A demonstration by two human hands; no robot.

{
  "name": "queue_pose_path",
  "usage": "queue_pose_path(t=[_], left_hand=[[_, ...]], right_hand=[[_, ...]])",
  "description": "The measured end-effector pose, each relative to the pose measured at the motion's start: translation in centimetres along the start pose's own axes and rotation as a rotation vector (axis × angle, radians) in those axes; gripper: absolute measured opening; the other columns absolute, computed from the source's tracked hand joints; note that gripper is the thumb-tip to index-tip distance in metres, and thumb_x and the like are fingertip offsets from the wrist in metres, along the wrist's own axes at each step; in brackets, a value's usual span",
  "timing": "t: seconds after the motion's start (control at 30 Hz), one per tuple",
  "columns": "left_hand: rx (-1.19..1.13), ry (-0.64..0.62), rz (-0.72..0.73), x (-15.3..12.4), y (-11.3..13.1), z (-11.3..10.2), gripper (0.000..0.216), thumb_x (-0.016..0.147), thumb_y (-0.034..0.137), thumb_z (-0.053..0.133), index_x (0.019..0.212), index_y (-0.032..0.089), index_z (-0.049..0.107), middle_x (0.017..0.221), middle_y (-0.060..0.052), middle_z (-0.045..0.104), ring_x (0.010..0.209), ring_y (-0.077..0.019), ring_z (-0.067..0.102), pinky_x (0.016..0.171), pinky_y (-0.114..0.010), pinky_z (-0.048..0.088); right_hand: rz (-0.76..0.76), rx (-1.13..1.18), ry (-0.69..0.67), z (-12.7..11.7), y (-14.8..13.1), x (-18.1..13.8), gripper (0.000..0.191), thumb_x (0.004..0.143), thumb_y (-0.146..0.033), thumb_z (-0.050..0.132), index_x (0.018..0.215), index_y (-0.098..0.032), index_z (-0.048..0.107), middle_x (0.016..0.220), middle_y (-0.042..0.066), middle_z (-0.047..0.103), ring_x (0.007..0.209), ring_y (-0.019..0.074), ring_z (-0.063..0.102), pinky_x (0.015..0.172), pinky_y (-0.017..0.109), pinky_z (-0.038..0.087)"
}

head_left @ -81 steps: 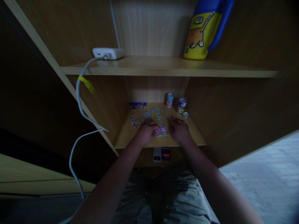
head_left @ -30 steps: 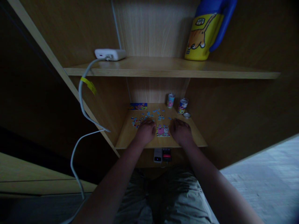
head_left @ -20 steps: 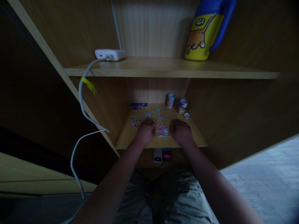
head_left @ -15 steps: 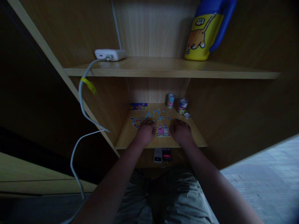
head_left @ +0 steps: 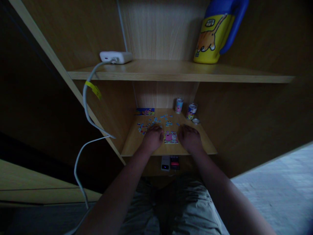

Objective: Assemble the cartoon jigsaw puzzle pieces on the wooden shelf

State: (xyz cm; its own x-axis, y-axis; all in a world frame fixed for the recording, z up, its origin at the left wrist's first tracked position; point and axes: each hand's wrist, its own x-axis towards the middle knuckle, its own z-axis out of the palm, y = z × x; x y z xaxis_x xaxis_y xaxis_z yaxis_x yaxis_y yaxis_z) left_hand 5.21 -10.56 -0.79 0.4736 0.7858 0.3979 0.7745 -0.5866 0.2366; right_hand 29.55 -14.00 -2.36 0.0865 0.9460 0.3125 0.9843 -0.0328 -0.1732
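A partly assembled jigsaw puzzle [head_left: 171, 137] with a pink cartoon figure lies on the lower shelf between my hands. Just left of it rests my left hand [head_left: 153, 136], its fingers curled and closed, close to the loose puzzle pieces [head_left: 141, 128]. My right hand [head_left: 189, 136] is on the other side, also curled, near the puzzle's right edge. Whatever either hand may hold is hidden beneath the fingers. More small blue pieces [head_left: 168, 123] are scattered behind the puzzle.
A printed picture card [head_left: 145, 111] lies at the back left. Two cartoon tins [head_left: 179, 106] and a round lid [head_left: 195, 121] are at the back right. Above, a shelf [head_left: 158, 75] bears a white charger [head_left: 117, 57] with a dangling cable [head_left: 84, 98] and a yellow-blue mug [head_left: 210, 39].
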Motion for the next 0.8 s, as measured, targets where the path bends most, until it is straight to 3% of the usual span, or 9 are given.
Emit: queue_pose_path(t=[0.8], left_hand=[[-0.013, 0.001, 0.001, -0.03, -0.01, 0.06, 0.019, 0.103, 0.013, 0.061, 0.098, 0.021, 0.077, 0.105, -0.009, 0.078, 0.107, -0.0277, 0.072, 0.109, -0.046, 0.057]], right_hand=[[0.005, 0.004, 0.004, 0.26, 0.12, -0.03, 0.056, 0.115, -0.043, 0.045, 0.16, -0.015, 0.062, 0.159, 0.019, 0.068, 0.145, 0.0302, 0.063, 0.125, 0.044, 0.041]])
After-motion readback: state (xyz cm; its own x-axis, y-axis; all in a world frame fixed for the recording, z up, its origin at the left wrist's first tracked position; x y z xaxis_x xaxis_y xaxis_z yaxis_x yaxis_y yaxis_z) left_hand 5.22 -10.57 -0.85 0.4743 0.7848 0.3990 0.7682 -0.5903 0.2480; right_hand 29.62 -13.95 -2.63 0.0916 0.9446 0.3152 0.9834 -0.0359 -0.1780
